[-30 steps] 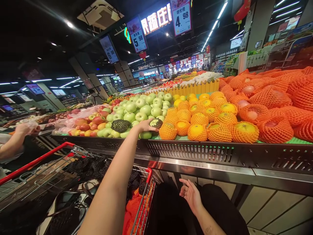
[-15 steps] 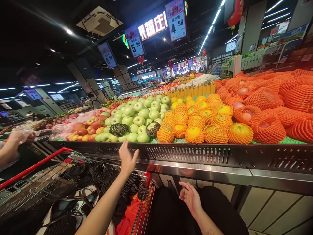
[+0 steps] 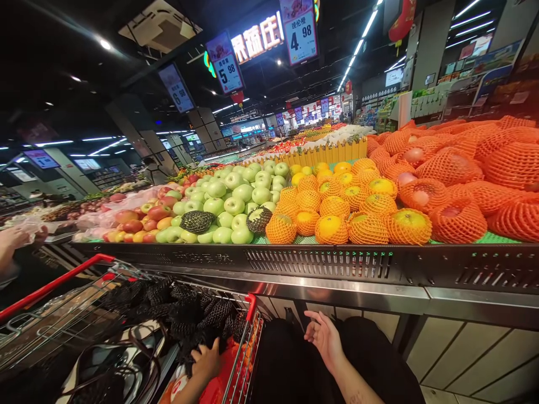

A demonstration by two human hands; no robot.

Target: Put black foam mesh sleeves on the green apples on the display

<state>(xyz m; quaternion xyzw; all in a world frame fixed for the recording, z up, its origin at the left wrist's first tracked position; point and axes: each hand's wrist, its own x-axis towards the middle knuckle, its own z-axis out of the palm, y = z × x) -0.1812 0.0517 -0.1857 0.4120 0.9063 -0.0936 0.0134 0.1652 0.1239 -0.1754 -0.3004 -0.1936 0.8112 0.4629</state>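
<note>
Inside the shopping cart, my left hand [image 3: 206,362] is at the edge of a heap of black foam fruit nets [image 3: 181,306]. Its visible fingers are apart, and some fingertips are lost against the dark nets. My right hand [image 3: 324,336] hovers over my lap, holding nothing, fingers loosely bent and apart. Ahead of it, green apples [image 3: 233,206] are piled on the display; one apple [image 3: 197,222] and another apple [image 3: 258,219] at the front wear black nets. Oranges in orange nets [image 3: 332,229] lie to their right.
The cart's red handle [image 3: 54,286] is at left, with a bag [image 3: 113,359] inside the cart. A black slatted ledge [image 3: 320,264] fronts the display. Red apples [image 3: 132,226] lie left, large red-netted fruit [image 3: 455,168] right. Another person's hand [image 3: 12,241] shows at far left.
My left hand has come down from the front of the green apples into the cart beside the black nets. My right hand stays nearly where it was. The view has shifted slightly.
</note>
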